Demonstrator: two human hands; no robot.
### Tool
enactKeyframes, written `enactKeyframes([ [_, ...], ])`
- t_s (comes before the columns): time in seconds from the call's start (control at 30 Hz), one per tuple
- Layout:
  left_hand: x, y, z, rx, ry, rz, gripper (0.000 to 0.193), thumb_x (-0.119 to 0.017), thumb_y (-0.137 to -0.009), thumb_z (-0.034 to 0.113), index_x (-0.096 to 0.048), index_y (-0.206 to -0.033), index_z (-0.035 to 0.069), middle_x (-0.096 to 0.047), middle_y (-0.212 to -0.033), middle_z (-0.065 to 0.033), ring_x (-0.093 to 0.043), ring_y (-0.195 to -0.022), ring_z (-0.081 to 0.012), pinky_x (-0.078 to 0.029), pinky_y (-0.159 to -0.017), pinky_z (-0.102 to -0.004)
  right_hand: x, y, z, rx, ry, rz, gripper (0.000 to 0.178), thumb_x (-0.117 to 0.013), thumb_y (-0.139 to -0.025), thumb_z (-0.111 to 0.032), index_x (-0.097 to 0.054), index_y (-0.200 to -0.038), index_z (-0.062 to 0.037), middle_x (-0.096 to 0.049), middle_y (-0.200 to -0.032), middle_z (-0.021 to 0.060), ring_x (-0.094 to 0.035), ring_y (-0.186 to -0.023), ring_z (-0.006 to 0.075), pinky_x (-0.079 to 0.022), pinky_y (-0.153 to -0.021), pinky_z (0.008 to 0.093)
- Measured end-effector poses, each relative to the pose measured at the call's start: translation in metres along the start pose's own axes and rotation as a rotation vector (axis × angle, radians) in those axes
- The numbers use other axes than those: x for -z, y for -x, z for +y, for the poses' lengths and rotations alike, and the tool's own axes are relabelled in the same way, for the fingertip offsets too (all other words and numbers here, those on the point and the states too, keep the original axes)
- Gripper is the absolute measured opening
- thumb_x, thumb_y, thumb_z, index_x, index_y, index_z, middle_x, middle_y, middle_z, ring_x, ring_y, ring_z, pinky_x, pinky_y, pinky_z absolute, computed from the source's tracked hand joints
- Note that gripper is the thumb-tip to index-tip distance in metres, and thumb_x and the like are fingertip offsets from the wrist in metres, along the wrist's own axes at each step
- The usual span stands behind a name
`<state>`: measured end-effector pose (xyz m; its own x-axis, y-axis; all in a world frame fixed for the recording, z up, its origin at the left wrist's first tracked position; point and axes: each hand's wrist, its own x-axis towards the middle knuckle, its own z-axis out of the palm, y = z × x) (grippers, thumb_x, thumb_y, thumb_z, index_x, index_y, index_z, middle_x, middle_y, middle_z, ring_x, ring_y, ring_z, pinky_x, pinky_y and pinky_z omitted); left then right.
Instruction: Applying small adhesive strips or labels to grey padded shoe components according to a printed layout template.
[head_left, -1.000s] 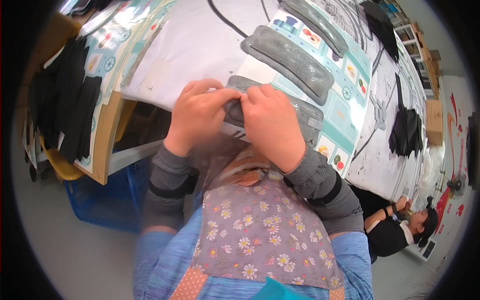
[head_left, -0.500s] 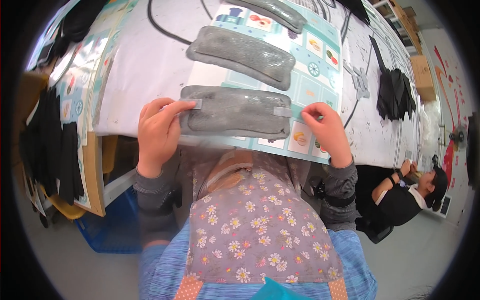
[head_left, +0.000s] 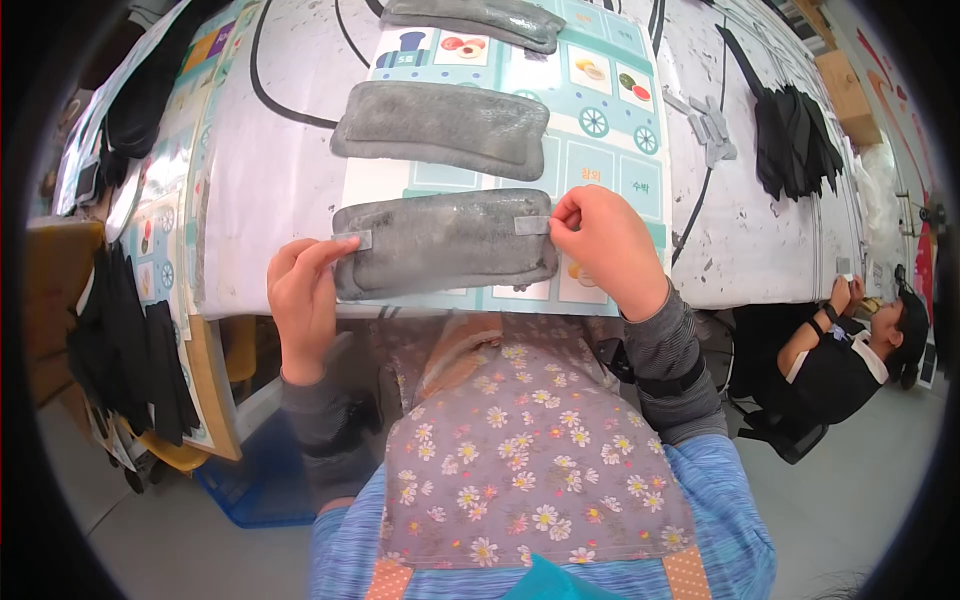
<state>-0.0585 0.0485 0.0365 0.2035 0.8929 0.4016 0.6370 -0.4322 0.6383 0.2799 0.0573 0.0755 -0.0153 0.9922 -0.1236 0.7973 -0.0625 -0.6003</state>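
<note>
A grey, soft-looking rectangular pad [head_left: 445, 250] lies flat at the near edge of the printed sheet. Short light-grey tabs sit at both its ends. My left hand [head_left: 303, 295] is at the left tab [head_left: 365, 239], index fingertip on its outer end and fingers closed in a pinch. At the other end, my right hand [head_left: 605, 240] pinches the outer end of the right tab [head_left: 531, 225] between thumb and fingertips. Beyond it lie a similar middle pad [head_left: 440, 125] and a far pad [head_left: 480, 18], untouched.
The printed sheet [head_left: 640, 180] with fruit pictures covers part of the white table [head_left: 235, 220]. To the right are grey strips [head_left: 712, 135] and a black fabric bundle [head_left: 795, 140]. Black strips [head_left: 115, 350] hang at the left, near a blue crate [head_left: 265, 480]. A co-worker [head_left: 845, 350] sits at right.
My right hand has moved left from beside the pad onto its right tab. My left hand stays at the left tab. The whole view has shifted somewhat.
</note>
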Motion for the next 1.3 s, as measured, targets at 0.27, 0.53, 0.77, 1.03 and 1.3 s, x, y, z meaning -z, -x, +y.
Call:
enactKeyframes([
  [0.27, 0.002, 0.020, -0.017, 0.024, 0.143, 0.125, 0.035, -0.044, -0.080, -0.009, -0.064, -0.108, -0.004, -0.066, -0.106, -0.0138, -0.057, -0.104, -0.0239, -0.045, -0.097, -0.0351, 0.012, 0.002, -0.002, -0.195, -0.338, -0.137, 0.012, -0.066, -0.085, -0.013, -0.062, -0.086, -0.0013, -0.064, -0.076, 0.0068, -0.061, -0.075, 0.0141, -0.049, -0.067, 0.0313],
  [0.53, 0.001, 0.020, -0.020, 0.033, 0.195, 0.161, 0.032, -0.044, -0.082, -0.009, -0.061, -0.108, -0.002, -0.064, -0.107, -0.0144, -0.057, -0.104, -0.0239, -0.044, -0.098, -0.0351, 0.007, -0.007, -0.002, -0.261, -0.927, -0.210, 0.051, -0.072, -0.086, -0.019, -0.051, -0.131, -0.0041, -0.055, -0.079, -0.0022, -0.049, -0.074, 0.0072, -0.042, -0.069, 0.0243],
  [0.77, -0.005, 0.016, -0.019, 0.154, 0.185, 0.194, 0.032, -0.041, -0.087, -0.010, -0.060, -0.112, -0.005, -0.063, -0.105, -0.0144, -0.063, -0.102, -0.0232, -0.047, -0.096, -0.0344, 0.004, -0.016, -0.005, -0.206, -0.841, -0.398, 0.050, -0.069, -0.085, -0.011, -0.053, -0.131, -0.0006, -0.064, -0.099, 0.0023, -0.058, -0.086, 0.0076, -0.046, -0.075, 0.0235],
  [1.03, -0.009, 0.012, -0.018, 0.152, 0.138, 0.178, 0.032, -0.040, -0.087, -0.012, -0.059, -0.112, -0.007, -0.061, -0.105, -0.0146, -0.067, -0.099, -0.0236, -0.050, -0.093, -0.0347, 0.014, -0.025, -0.005, -0.309, -1.081, -0.472, 0.041, -0.067, -0.089, -0.021, -0.060, -0.126, -0.0032, -0.066, -0.111, 0.0036, -0.062, -0.101, 0.0133, -0.051, -0.086, 0.0291],
  [1.3, -0.008, 0.010, -0.016, 0.112, 0.093, 0.228, 0.034, -0.041, -0.081, -0.013, -0.064, -0.106, -0.006, -0.065, -0.098, -0.0152, -0.064, -0.093, -0.0247, -0.051, -0.085, -0.0332, 0.021, -0.022, -0.009, -0.371, -1.234, -0.487, 0.049, -0.060, -0.096, -0.053, -0.062, -0.124, -0.0128, -0.066, -0.113, 0.0009, -0.060, -0.107, 0.0162, -0.045, -0.096, 0.0400],
])
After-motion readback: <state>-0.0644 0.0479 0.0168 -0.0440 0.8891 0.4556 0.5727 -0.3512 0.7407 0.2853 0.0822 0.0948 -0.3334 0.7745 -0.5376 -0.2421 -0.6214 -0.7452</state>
